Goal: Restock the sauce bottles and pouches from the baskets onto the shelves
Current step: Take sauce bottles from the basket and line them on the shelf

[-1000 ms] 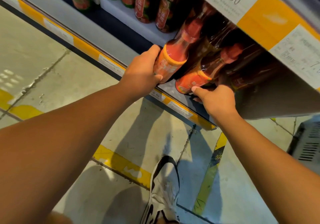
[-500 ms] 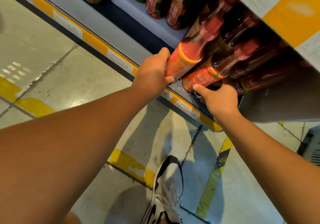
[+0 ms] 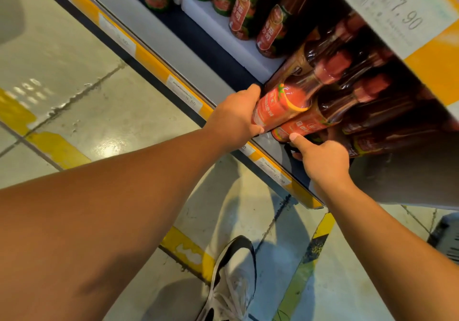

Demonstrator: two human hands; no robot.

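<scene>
Red-orange label paper fills your left hand [image 3: 236, 117]: its fingers and thumb curl round the base of a sauce bottle [image 3: 283, 106] that leans in over the shelf [image 3: 218, 77], cap pointing into the dark. Your right hand [image 3: 323, 161] sits just beside it, thumb laid on the label of a second bottle [image 3: 305, 127] lying under the first; its fingers are tucked beneath that bottle, so it seems to be gripping it, though the underside is hidden. Both bottles touch each other and press against more red-capped bottles [image 3: 367, 89] packed behind. Further along the shelf stand green-and-red labelled bottles [image 3: 243, 10]. Yellow price strips [image 3: 183, 94] edge the shelf front, and a tag reading 7.90 [image 3: 407, 17] hangs overhead. Below, your white shoe [image 3: 233, 283] rests on the floor [image 3: 74, 77]
</scene>
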